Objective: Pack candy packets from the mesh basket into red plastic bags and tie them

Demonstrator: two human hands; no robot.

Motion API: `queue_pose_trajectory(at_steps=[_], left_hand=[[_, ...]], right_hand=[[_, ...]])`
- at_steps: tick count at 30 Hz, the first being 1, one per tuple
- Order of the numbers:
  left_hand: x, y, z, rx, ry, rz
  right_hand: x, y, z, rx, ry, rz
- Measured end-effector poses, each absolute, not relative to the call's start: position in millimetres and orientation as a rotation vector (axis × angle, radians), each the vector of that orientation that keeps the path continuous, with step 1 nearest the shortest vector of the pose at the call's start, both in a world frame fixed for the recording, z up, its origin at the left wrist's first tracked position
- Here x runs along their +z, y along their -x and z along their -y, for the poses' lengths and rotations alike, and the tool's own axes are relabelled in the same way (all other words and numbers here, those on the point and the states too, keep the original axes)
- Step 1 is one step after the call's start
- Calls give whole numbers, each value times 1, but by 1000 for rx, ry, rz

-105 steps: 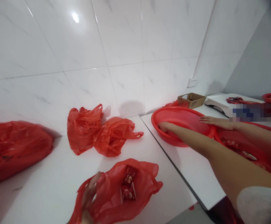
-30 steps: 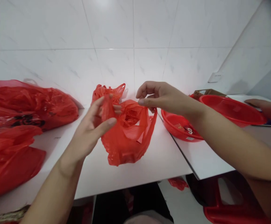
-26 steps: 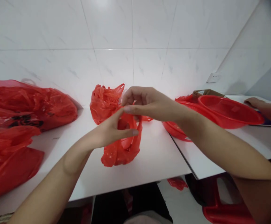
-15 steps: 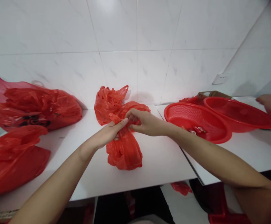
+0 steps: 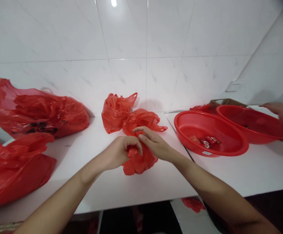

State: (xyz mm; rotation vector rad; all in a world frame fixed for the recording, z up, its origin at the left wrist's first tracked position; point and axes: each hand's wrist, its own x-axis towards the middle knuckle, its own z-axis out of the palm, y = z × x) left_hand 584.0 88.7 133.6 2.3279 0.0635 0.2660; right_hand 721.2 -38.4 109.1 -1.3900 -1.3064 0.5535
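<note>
A small red plastic bag [image 5: 141, 164] is between my hands, over the white table near its middle. My left hand [image 5: 123, 151] is closed around a gathered twist of the bag's neck. My right hand [image 5: 154, 143] pinches another part of the bag's top, fingers partly curled. What the bag contains is hidden by the plastic. Just behind my hands lie two more red bags, a bunched upright one [image 5: 117, 112] and a flatter one [image 5: 145, 120] with its handle pointing right.
Large red bags [image 5: 41, 113] fill the left side. On the right stands a red perforated basket [image 5: 212, 130] holding a few small packets [image 5: 211, 140]. Beyond it are a red basin [image 5: 251, 125], a cardboard box [image 5: 229, 102] and another person's hand [image 5: 281, 112]. A tiled wall [image 5: 166, 32] closes the back.
My left hand has turned over, its fist now around the bag's twisted neck. My right hand has shifted slightly down and right. The view has moved a little, and the other person's hand reaches further left.
</note>
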Motion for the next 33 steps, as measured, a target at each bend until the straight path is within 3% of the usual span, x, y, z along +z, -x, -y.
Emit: queue_pose_trajectory(at_steps=[4, 7, 14, 19, 24, 28, 33], left_hand=[[111, -590, -84, 772, -2589, -149], [103, -589, -83, 924, -2563, -107], [93, -572, -93, 459, -2530, -139], [67, -540, -119, 238, -2524, -434], [37, -535, -130, 367, -2437, -636], [8, -571, -116, 543, -2385, -738], [-26, -608, -106, 454, -2405, -908]], right_hand=[[85, -728, 28, 722, 1294, 1249], [83, -729, 34, 939, 1261, 1313], [79, -738, 49, 710, 1371, 1351], [47, -775, 80, 431, 1989, 1421], [19, -801, 84, 547, 2104, 1172], [6, -766, 48, 407, 1994, 1043], [-26, -717, 9, 252, 2004, 1094]])
